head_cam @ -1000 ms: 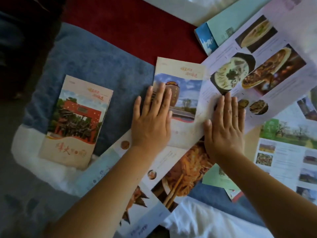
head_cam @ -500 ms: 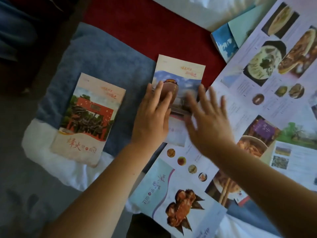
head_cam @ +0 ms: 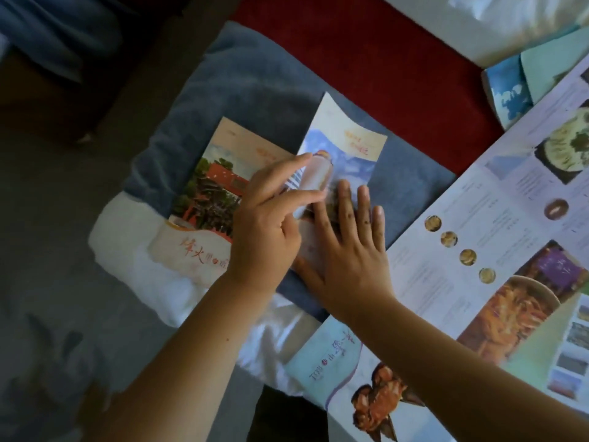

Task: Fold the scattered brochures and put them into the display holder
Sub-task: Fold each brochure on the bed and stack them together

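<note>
Fingers (head_cam: 363,202) pressing a crease on soft bedding risk a crooked fold, since the blue blanket (head_cam: 255,90) gives under the sky-cover brochure (head_cam: 345,145), whose top corner curls up; it could also slide over the red-gate brochure (head_cam: 216,186) just beside it; the right hand (head_cam: 347,250) lies flat on it, fingers straight and spread; the left hand (head_cam: 264,228) stretches 2 straight fingers across its left edge (gripping nothing, as far as shows); unfolded brochures (head_cam: 478,237) wait at right; no display holder in view.

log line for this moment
step: folding | right grip: flat on tower brochure | left grip: at its left edge, hold unclear | holder: not in view
</note>
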`<action>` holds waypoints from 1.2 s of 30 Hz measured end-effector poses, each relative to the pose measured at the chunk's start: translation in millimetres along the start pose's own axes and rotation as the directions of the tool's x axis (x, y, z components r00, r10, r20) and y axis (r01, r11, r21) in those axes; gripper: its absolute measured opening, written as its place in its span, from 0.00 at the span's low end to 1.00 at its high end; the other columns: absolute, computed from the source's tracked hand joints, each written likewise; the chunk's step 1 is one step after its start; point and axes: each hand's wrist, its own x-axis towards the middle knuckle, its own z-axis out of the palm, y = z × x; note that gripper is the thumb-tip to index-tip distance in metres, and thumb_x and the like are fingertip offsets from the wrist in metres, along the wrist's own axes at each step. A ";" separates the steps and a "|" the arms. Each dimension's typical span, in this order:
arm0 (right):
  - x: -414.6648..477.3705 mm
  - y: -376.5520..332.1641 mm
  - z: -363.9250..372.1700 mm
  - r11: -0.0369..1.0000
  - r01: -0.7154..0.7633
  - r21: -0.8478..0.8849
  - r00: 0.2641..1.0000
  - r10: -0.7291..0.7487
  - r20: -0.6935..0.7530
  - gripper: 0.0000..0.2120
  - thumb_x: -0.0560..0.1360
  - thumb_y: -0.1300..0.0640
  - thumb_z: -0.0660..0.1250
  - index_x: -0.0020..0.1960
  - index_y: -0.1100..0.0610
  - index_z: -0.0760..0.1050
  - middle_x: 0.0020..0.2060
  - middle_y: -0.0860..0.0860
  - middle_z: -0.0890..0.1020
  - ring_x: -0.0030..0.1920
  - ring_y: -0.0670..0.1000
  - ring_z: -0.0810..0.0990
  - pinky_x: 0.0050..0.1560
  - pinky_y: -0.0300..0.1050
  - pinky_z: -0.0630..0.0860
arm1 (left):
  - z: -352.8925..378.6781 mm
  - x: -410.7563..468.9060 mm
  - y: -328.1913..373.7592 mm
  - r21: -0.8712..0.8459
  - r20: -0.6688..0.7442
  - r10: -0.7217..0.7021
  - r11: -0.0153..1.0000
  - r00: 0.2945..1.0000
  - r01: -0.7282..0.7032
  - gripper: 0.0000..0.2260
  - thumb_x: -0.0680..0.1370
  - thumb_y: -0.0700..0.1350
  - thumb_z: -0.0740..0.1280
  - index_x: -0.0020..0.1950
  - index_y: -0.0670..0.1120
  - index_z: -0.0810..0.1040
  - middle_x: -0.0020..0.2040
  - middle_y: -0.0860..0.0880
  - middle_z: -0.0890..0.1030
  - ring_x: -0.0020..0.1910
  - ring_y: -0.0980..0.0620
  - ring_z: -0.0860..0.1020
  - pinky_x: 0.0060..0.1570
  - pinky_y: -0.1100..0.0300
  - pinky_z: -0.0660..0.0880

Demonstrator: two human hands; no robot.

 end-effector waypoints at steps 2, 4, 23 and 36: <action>3.5 -20.1 2.3 0.999 0.030 0.020 0.999 -0.030 0.041 0.44 0.80 0.25 0.44 0.85 0.49 0.36 0.83 0.57 0.37 0.82 0.60 0.32 0.80 0.58 0.30 | -19.2 -8.0 -10.7 0.015 0.002 -0.050 0.999 0.999 0.050 0.14 0.85 0.40 0.61 0.55 0.40 0.86 0.66 0.41 0.81 0.68 0.43 0.78 0.66 0.53 0.77; 6.1 -43.1 5.2 0.995 0.093 0.037 0.995 -0.095 0.038 0.42 0.81 0.27 0.46 0.85 0.50 0.40 0.84 0.58 0.40 0.83 0.62 0.34 0.80 0.59 0.31 | -40.5 -13.2 -26.6 0.025 0.049 -0.073 0.997 0.996 0.072 0.17 0.86 0.43 0.57 0.57 0.40 0.86 0.67 0.42 0.80 0.69 0.43 0.77 0.67 0.49 0.77; 21.0 -109.2 30.7 0.952 0.297 0.068 0.955 -0.297 -0.017 0.43 0.76 0.34 0.66 0.84 0.51 0.58 0.84 0.58 0.54 0.83 0.66 0.45 0.78 0.73 0.49 | -68.0 -41.6 -94.8 0.291 -0.050 -0.444 0.850 0.895 0.438 0.16 0.83 0.45 0.66 0.71 0.45 0.78 0.63 0.43 0.81 0.62 0.42 0.77 0.60 0.54 0.72; 48.0 -31.7 0.3 0.969 0.245 -0.024 0.961 -0.246 -0.125 0.27 0.83 0.38 0.60 0.81 0.42 0.65 0.83 0.60 0.56 0.83 0.66 0.47 0.82 0.64 0.47 | -18.1 18.2 -61.6 0.163 0.124 -0.322 0.940 0.939 0.301 0.22 0.79 0.37 0.61 0.72 0.47 0.78 0.77 0.48 0.71 0.72 0.42 0.69 0.66 0.56 0.68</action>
